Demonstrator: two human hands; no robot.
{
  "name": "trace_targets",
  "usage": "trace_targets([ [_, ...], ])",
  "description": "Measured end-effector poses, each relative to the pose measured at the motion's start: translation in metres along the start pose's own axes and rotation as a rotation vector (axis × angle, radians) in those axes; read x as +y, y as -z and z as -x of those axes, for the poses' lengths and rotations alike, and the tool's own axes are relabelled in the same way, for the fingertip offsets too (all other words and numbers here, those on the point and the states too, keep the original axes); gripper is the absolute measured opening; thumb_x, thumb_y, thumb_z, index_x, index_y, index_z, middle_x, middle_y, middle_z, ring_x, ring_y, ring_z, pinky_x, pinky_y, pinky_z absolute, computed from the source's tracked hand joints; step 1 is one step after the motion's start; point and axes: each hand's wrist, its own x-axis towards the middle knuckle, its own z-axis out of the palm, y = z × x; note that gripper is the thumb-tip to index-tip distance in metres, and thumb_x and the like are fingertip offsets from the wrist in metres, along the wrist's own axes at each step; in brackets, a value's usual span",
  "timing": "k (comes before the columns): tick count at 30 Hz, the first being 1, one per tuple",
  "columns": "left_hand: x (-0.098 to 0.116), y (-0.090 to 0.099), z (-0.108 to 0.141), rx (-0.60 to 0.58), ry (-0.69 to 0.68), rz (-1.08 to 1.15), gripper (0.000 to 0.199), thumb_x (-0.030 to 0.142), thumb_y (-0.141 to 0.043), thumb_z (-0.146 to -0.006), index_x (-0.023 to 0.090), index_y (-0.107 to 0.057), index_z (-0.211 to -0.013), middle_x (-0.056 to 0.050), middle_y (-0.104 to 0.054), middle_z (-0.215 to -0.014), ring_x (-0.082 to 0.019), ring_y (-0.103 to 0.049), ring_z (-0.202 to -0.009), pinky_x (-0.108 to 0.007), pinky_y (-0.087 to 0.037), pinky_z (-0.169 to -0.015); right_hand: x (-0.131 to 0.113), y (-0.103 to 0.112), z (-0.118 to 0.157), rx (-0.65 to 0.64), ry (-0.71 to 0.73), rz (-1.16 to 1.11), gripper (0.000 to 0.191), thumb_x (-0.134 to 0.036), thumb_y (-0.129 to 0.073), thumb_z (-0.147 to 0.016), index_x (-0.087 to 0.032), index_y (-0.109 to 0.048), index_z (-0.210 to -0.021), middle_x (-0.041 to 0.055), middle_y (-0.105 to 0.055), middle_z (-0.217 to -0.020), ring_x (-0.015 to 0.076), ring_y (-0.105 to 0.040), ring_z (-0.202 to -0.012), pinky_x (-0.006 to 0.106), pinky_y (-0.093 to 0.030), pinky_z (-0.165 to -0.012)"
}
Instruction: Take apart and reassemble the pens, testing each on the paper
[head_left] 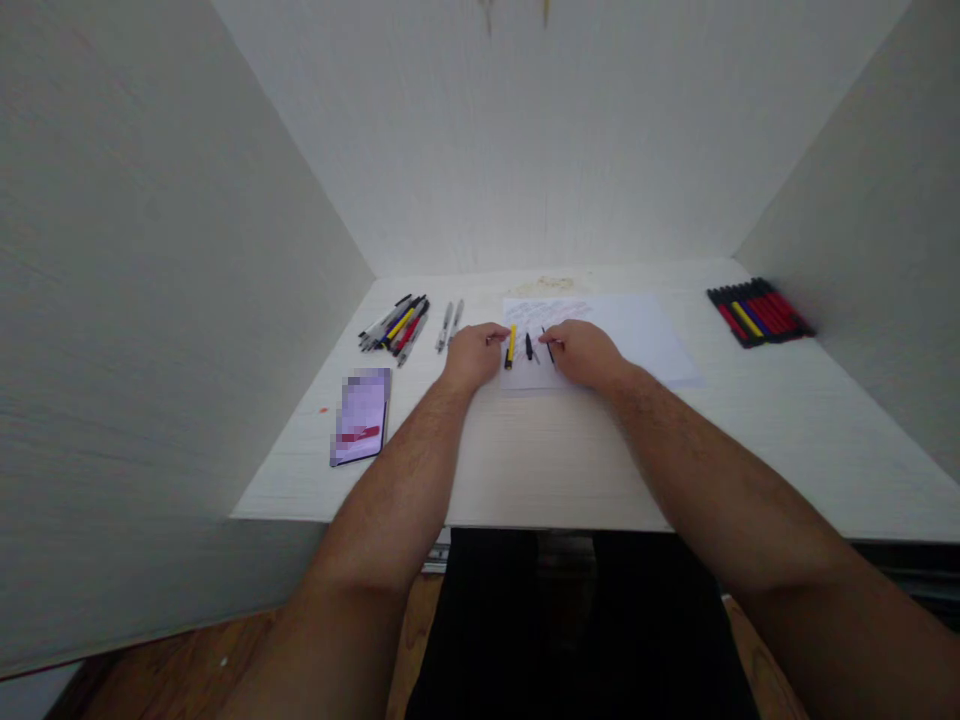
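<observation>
My left hand (474, 354) has its thumb and forefinger close together, their tips against the side of a yellow pen barrel (511, 347) with a black end. Curled fingers of my right hand (583, 350) hold a thin dark stick that resembles a pen refill (550, 351). Between the hands lies a short black pen part (529, 346), beside a small thin piece (535, 356). These parts are over a white paper sheet (536, 378) covered in scribbles near its top. My hands partly hide the sheet.
Loose pens (397, 325) lie heaped at the left, with two clear pens (450, 326) beside them. A phone (363, 415) rests nearer the front left. Red and black pens (759, 312) form a row at the right. Walls (555, 150) enclose the white table (555, 470).
</observation>
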Motion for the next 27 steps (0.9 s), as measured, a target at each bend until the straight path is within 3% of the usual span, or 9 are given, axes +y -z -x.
trace_targets([
  [7, 0.0058, 0.0037, 0.0026, 0.014, -0.017, -0.013, 0.031, 0.02, -0.05, -0.087, 0.022, -0.077, -0.103, -0.005, -0.075, -0.107, -0.02, -0.066, -0.1, -0.032, -0.048, -0.094, -0.0011, 0.001, 0.0012, -0.009, -0.006, 0.0, 0.036, -0.021, -0.042, -0.092, -0.021, -0.074, -0.11, 0.0105, -0.069, -0.112, 0.0219, -0.063, -0.103, 0.033, -0.045, -0.092],
  [13, 0.0045, 0.0038, 0.0031, -0.005, -0.04, -0.015, 0.028, 0.018, -0.052, -0.084, 0.022, -0.077, -0.095, -0.005, -0.074, -0.101, -0.019, -0.065, -0.096, -0.03, -0.047, -0.091, -0.0023, 0.0039, 0.0022, 0.004, -0.073, 0.078, 0.033, -0.031, -0.045, -0.092, -0.016, -0.073, -0.098, 0.0133, -0.07, -0.103, 0.0232, -0.063, -0.092, 0.032, -0.047, -0.08],
  [16, 0.0031, 0.0029, 0.0035, 0.005, -0.002, -0.013, 0.017, 0.026, -0.06, -0.08, 0.021, -0.074, -0.089, -0.005, -0.073, -0.093, -0.019, -0.063, -0.087, -0.03, -0.048, -0.083, -0.0026, 0.0049, 0.0027, -0.003, -0.113, 0.077, 0.028, -0.031, -0.049, -0.09, -0.017, -0.073, -0.093, 0.0115, -0.07, -0.101, 0.022, -0.063, -0.088, 0.031, -0.046, -0.078],
  [20, 0.0025, 0.0031, 0.0048, 0.022, 0.087, -0.035, 0.019, 0.034, -0.068, -0.075, 0.021, -0.069, -0.088, -0.004, -0.07, -0.084, -0.018, -0.061, -0.077, -0.03, -0.045, -0.072, -0.0023, 0.0054, 0.0025, -0.002, -0.173, 0.053, 0.021, -0.027, -0.053, -0.087, -0.019, -0.071, -0.095, 0.0091, -0.071, -0.102, 0.0211, -0.063, -0.09, 0.03, -0.046, -0.078],
  [27, 0.0044, 0.0083, 0.0047, -0.001, 0.201, -0.123, 0.02, 0.035, -0.073, -0.068, 0.021, -0.067, -0.08, -0.007, -0.071, -0.085, -0.021, -0.062, -0.08, -0.033, -0.045, -0.074, -0.0027, 0.0077, 0.0032, 0.03, -0.274, 0.06, 0.024, -0.024, -0.055, -0.084, -0.02, -0.069, -0.103, 0.0088, -0.072, -0.101, 0.0228, -0.065, -0.093, 0.032, -0.047, -0.078],
])
